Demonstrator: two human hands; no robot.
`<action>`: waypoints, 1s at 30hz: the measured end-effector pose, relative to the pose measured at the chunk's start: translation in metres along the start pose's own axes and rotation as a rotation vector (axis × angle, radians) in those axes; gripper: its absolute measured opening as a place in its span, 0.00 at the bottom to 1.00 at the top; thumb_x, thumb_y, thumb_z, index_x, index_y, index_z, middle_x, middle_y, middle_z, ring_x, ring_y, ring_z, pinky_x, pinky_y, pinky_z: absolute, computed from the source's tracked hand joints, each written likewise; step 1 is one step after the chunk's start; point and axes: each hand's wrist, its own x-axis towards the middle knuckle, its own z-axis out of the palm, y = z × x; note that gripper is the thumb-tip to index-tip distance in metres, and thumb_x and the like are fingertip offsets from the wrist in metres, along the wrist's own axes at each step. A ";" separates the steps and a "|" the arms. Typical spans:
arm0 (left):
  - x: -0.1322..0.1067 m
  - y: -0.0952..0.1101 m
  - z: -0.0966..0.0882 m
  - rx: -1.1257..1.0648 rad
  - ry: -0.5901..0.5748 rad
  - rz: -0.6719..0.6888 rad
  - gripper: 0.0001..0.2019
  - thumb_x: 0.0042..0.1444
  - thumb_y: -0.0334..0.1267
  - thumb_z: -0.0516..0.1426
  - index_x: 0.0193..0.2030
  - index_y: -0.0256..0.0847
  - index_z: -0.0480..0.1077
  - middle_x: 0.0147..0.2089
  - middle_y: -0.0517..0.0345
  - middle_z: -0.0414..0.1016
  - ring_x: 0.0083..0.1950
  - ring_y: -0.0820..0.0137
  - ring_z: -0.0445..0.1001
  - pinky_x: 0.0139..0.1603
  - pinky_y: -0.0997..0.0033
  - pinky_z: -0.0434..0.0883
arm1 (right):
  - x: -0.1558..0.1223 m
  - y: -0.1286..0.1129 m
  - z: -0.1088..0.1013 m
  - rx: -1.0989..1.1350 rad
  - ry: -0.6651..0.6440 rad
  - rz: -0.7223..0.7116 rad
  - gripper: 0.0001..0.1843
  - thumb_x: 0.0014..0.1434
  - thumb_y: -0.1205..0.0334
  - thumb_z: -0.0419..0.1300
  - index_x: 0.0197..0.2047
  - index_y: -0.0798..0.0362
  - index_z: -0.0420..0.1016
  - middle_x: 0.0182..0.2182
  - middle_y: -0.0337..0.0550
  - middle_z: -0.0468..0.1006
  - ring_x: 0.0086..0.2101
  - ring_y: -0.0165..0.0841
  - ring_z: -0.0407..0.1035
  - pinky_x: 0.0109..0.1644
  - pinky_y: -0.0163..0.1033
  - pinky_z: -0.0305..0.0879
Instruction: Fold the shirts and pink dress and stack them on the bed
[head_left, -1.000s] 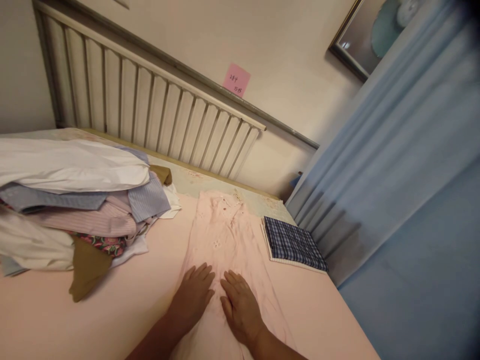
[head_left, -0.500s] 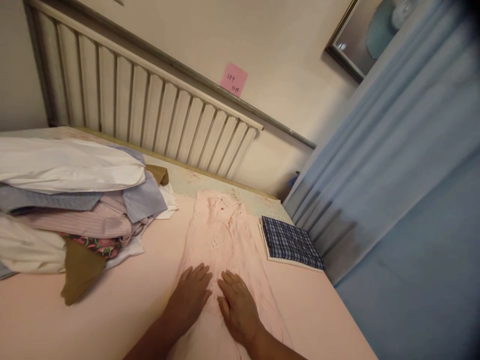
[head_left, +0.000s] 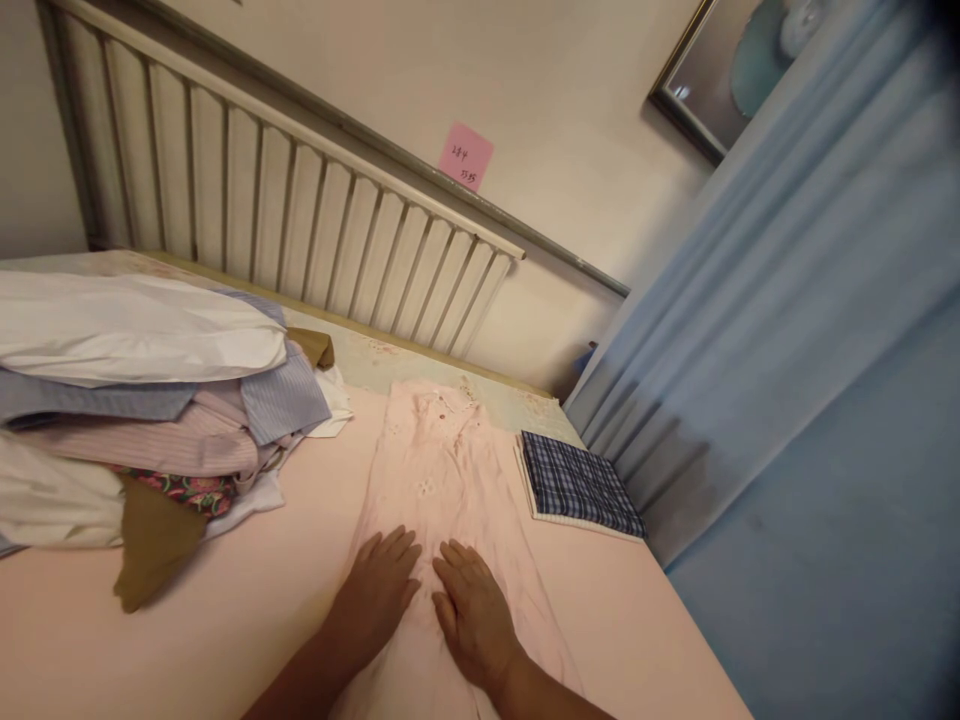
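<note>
A pale pink garment [head_left: 439,470] with small embroidered flowers lies spread lengthwise on the pink bed sheet [head_left: 247,590]. My left hand [head_left: 379,592] rests flat on its lower part, fingers stretched out. Right beside it, my right hand [head_left: 472,612] also lies flat on the cloth with fingers extended. The two hands almost touch at the thumbs. Neither holds anything.
A heap of unfolded clothes [head_left: 142,400], white, blue-striped, pink, floral and olive, fills the left of the bed. A folded navy plaid item [head_left: 577,485] sits at the right edge. A slatted headboard [head_left: 300,220] stands behind; a blue curtain [head_left: 787,330] hangs on the right.
The hands stay pressed on the pink garment, nearly unmoved; the view has drifted slightly, shifting everything a little to the left.
</note>
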 end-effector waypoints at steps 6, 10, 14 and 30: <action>-0.001 0.000 -0.002 -0.008 -0.010 0.001 0.17 0.62 0.40 0.49 0.56 0.45 0.68 0.59 0.53 0.71 0.62 0.63 0.65 0.63 0.54 0.58 | -0.001 0.001 0.001 0.001 0.005 -0.007 0.24 0.61 0.67 0.52 0.61 0.50 0.63 0.60 0.46 0.66 0.61 0.38 0.57 0.65 0.54 0.56; -0.001 0.001 -0.003 -0.020 -0.008 -0.004 0.17 0.62 0.40 0.48 0.56 0.45 0.68 0.59 0.52 0.71 0.62 0.64 0.65 0.64 0.55 0.57 | -0.001 0.001 0.001 0.005 0.030 -0.011 0.25 0.61 0.68 0.52 0.62 0.50 0.63 0.59 0.45 0.67 0.61 0.38 0.57 0.65 0.54 0.56; 0.000 0.001 -0.003 0.002 -0.021 -0.007 0.17 0.61 0.39 0.49 0.55 0.45 0.68 0.59 0.53 0.71 0.61 0.63 0.66 0.63 0.55 0.59 | -0.001 0.001 0.001 0.003 0.017 -0.009 0.25 0.62 0.67 0.52 0.62 0.50 0.63 0.60 0.45 0.66 0.61 0.38 0.57 0.65 0.54 0.56; 0.000 0.001 0.000 -0.001 0.000 -0.002 0.17 0.62 0.40 0.48 0.55 0.45 0.68 0.58 0.54 0.71 0.61 0.64 0.66 0.63 0.56 0.58 | 0.001 -0.001 -0.001 -0.006 -0.017 0.012 0.23 0.62 0.67 0.52 0.61 0.51 0.64 0.60 0.45 0.66 0.61 0.38 0.56 0.65 0.53 0.55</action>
